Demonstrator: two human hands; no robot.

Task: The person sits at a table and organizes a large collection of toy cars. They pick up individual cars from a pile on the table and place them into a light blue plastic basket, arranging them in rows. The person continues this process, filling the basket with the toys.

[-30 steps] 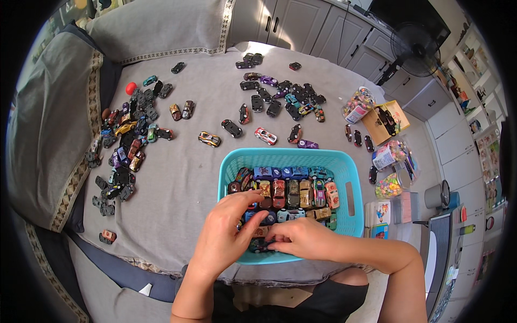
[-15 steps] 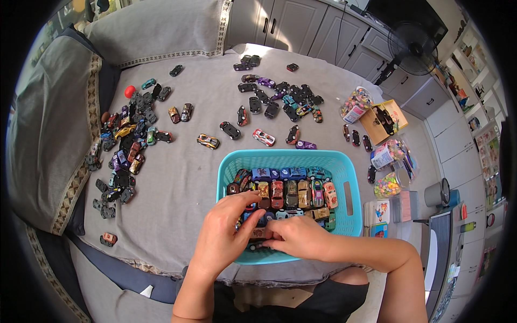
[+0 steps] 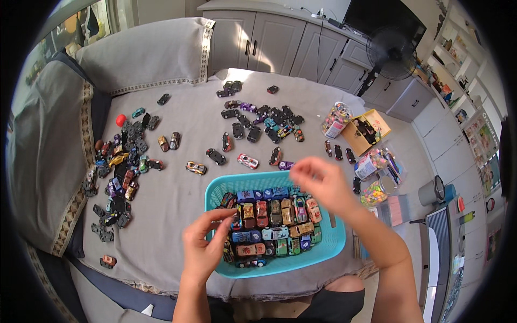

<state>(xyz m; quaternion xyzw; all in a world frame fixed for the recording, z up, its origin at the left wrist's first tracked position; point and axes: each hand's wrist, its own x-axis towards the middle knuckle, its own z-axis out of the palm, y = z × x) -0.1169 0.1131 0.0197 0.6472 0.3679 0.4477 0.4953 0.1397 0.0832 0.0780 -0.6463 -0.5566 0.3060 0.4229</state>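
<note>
A turquoise plastic basket (image 3: pixel 336 242) holds toy cars packed in rows, among them a red car (image 3: pixel 262 213) and a pale pink one (image 3: pixel 251 250). Over its left side is my left hand (image 3: pixel 203 245), thumb and forefinger apart, nothing visible between them. The forefinger's tip lies close to the cars at that side; whether it touches one is unclear. My right hand (image 3: pixel 326 185), slightly blurred, is above the basket's far right rim with its fingers loosely bent and apart. No car shows in it. Just beyond its fingertips sits a purple car (image 3: pixel 286 166), partly hidden by the rim.
Loose toy cars lie in a heap (image 3: pixel 129 156) on the left and a cluster (image 3: pixel 277 118) at the back of the grey cloth (image 3: pixel 167 215). A red ball (image 3: pixel 121 120) is far left. Clear jars (image 3: pixel 337 119) and a yellow box (image 3: pixel 377 123) stand on the right.
My right hand has left the cars in the basket and moved up to its far rim. My left hand has drawn back toward the left side. The whole view has shifted.
</note>
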